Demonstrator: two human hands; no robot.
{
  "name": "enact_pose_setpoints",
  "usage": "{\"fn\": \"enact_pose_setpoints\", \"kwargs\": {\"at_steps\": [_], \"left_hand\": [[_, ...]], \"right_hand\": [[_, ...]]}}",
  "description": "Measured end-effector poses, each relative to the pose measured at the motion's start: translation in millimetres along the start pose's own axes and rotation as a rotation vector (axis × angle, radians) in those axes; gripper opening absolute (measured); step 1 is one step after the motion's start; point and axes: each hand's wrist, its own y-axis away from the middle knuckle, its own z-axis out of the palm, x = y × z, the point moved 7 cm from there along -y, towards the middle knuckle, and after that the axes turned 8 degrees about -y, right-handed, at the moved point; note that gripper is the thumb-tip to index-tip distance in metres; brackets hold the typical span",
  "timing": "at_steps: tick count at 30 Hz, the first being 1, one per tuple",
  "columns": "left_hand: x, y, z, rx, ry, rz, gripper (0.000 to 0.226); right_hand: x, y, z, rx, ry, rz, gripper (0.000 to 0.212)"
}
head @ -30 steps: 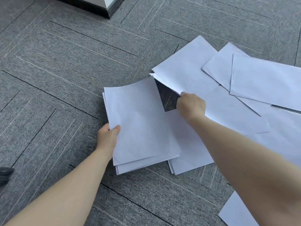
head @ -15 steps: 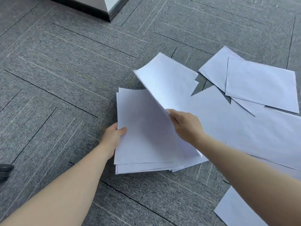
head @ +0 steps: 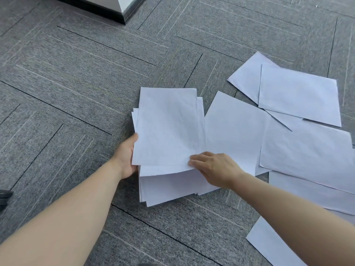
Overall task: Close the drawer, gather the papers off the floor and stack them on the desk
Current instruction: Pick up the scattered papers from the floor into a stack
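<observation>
A loose pile of white papers [head: 169, 131] lies on the grey carpet in the middle of the view. My left hand [head: 125, 158] grips the pile's left edge, thumb on top. My right hand [head: 213, 168] rests on the pile's lower right corner, fingers pinching the top sheet there. Several more white sheets [head: 299, 96] lie scattered and overlapping on the floor to the right, and one sheet [head: 269, 244] pokes out under my right forearm. No drawer or desk top is in view.
The grey carpet [head: 76, 93] stretches bare to the left and far side. A white furniture base with a dark plinth [head: 119, 8] stands at the top. A dark object [head: 4, 196] sits at the left edge.
My right hand carried a sheet from the scattered papers over to the left and laid it flat on the pile. My left hand stayed on the pile's left edge.
</observation>
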Motion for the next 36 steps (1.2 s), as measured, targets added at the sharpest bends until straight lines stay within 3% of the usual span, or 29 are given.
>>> {"fn": "enact_pose_setpoints", "kwargs": {"at_steps": [2, 7, 12, 16, 21, 29, 33, 36], "left_hand": [[-2, 1, 5, 0.027, -0.144, -0.004, 0.024], [2, 5, 9, 0.174, -0.333, 0.136, 0.039], [8, 8, 12, 0.194, -0.304, 0.215, 0.034], [5, 4, 5, 0.193, -0.278, 0.219, 0.031], [-6, 3, 0, 0.154, -0.206, 0.189, 0.032], [-16, 6, 5, 0.066, -0.148, 0.131, 0.033], [-15, 6, 6, 0.073, -0.157, 0.134, 0.034], [-16, 7, 6, 0.077, -0.176, 0.14, 0.033]], "right_hand": [[0, 4, 1, -0.037, 0.012, -0.001, 0.032], [8, 15, -1, -0.087, -0.045, 0.148, 0.061], [65, 42, -19, 0.118, -0.105, 0.764, 0.043], [105, 88, -23, 0.088, -0.2, 1.254, 0.076], [111, 108, -15, 0.07, -0.331, 1.449, 0.105], [109, 98, -3, 0.49, -0.935, 1.544, 0.092], [110, 92, -11, 0.585, -0.954, 1.461, 0.033], [111, 92, -34, 0.652, -0.822, 1.372, 0.024]]}}
